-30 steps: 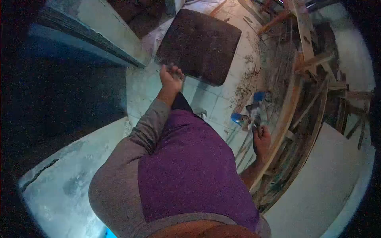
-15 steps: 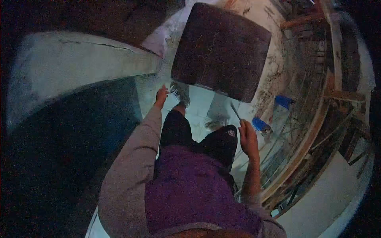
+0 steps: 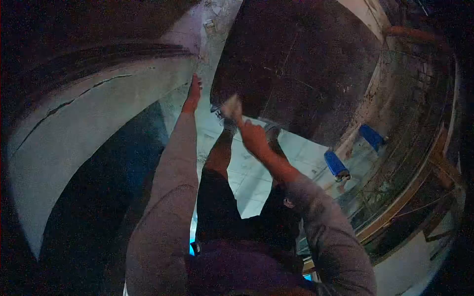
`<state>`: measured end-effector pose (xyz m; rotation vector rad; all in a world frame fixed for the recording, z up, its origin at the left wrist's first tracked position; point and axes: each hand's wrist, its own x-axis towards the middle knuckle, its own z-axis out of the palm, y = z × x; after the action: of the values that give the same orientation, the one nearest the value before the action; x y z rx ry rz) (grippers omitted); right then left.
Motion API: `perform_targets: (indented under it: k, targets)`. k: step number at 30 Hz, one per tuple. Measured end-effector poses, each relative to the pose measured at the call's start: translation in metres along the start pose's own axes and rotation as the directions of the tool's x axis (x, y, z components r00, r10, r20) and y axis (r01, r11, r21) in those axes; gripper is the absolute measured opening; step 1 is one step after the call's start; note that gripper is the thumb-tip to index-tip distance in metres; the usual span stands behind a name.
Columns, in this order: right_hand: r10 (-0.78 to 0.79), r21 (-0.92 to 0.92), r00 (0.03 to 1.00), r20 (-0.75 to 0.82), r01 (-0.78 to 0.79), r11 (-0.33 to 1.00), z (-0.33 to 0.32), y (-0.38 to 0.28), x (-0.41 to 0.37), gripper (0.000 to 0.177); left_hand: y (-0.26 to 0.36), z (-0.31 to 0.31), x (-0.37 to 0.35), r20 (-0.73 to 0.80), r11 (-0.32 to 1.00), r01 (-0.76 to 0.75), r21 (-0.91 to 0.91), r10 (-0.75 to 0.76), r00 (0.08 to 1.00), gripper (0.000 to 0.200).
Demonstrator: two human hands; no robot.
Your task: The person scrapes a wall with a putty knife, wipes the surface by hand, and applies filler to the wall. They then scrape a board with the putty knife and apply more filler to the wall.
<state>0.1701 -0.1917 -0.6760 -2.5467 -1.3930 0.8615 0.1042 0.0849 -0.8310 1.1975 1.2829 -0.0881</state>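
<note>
Indoor room, type unclear: tiled floor (image 3: 251,183), wooden framing (image 3: 399,208).

tool (image 3: 232,106) blurred, dark panel (image 3: 301,64) cropped above

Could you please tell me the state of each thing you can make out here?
Left hand: open, apparently empty
Right hand: closed around the tool
Tool: held, blurred
Dark panel: marked, unheld
Nearer blue object: unheld
Farther blue object: unheld
Pale wall: cracked
</note>
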Motion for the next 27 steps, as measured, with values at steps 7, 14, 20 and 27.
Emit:
perform_targets:
  k: [7, 14, 20, 27]
  targets:
    - [0.262, 0.407, 0.952, -0.159, -0.178, 0.896, -0.098, 0.044, 0.023, 0.059, 0.037, 0.070, -0.047, 0.023, 0.993, 0.073, 0.092, -0.075, 0.997, 0.069]
    - [0.175, 0.035, 0.931, -0.320, -0.173, 0.984, -0.070, 0.103, 0.139, 0.058, -0.003, 0.082, -0.042, -0.241, 0.821, 0.076, 0.566, 0.076, 0.968, 0.070]
    - [0.035, 0.271, 0.984, 0.177, -0.083, 0.959, -0.010, 0.048, -0.049, 0.073, -0.104, 0.070, -0.080, -0.041, 0.717, 0.119, 0.687, -0.125, 0.991, 0.061]
    - [0.505, 0.469, 0.834, 0.221, -0.545, 0.696, -0.040, 0.097, -0.195, 0.050, 0.089, 0.168, -0.073, 0.020, 0.337, -0.600, 0.725, 0.862, 0.507, 0.059]
